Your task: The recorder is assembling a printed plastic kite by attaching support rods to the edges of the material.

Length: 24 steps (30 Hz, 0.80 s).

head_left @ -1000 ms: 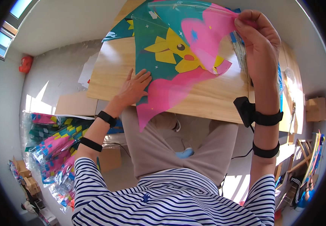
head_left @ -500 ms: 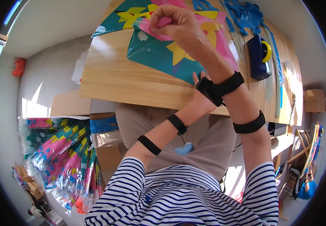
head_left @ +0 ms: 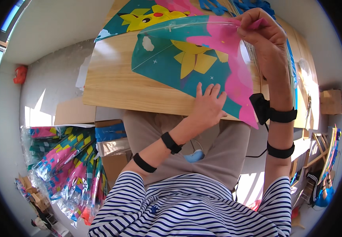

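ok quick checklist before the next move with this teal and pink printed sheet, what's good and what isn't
1. Right hand pinching the printed sheet by a pink part: ok.
2. Left hand on the sheet's near edge, fingers spread: ok.
3. Sheet lying flat: not ok, its far side is raised and curves toward the right hand.
4. Sheet wholly over the wooden table: not ok, a pink tip reaches past the near edge.
5. Sheet clear of the other printed sheet behind it: cannot tell, they overlap in view.
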{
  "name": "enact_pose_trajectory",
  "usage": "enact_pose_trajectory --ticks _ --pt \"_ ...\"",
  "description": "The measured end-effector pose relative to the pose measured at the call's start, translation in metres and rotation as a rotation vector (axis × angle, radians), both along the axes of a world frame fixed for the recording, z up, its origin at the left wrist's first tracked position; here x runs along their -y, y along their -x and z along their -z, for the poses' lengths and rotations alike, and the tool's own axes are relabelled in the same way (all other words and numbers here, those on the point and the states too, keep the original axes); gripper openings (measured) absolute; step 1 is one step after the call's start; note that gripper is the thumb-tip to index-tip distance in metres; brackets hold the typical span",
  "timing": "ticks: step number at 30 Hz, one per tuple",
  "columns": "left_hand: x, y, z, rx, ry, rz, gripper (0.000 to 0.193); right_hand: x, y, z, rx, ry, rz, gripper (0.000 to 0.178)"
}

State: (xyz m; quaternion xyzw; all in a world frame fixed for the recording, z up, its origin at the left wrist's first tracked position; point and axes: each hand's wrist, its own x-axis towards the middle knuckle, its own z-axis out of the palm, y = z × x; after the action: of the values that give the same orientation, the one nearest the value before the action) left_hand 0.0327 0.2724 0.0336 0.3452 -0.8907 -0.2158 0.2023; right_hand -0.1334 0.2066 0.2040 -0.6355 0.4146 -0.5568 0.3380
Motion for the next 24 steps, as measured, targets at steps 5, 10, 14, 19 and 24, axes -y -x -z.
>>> enact_pose_trajectory --ticks 5,10,14,19,24 --pt "0.046 -0.089 -0.025 -0.474 0.078 -0.365 0.026 -0.012 0.025 -0.042 0.002 0.105 0.137 0.018" --pt "0.118 -0.173 -0.051 -0.437 0.110 -0.612 0.039 -0.012 0.028 -0.075 -0.035 0.226 0.077 0.031" --pt "0.147 -0.178 -0.068 -0.456 -0.310 -0.391 0.039 -0.003 0.031 -0.095 -0.067 0.288 0.021 0.035" --pt "0.159 -0.183 -0.061 -0.430 -0.509 -0.210 0.026 0.019 0.038 -0.092 -0.007 0.257 -0.078 0.041" --pt "0.143 -0.173 -0.062 -0.312 -0.350 -0.230 0.015 0.028 0.038 -0.090 0.002 0.152 -0.059 0.036"
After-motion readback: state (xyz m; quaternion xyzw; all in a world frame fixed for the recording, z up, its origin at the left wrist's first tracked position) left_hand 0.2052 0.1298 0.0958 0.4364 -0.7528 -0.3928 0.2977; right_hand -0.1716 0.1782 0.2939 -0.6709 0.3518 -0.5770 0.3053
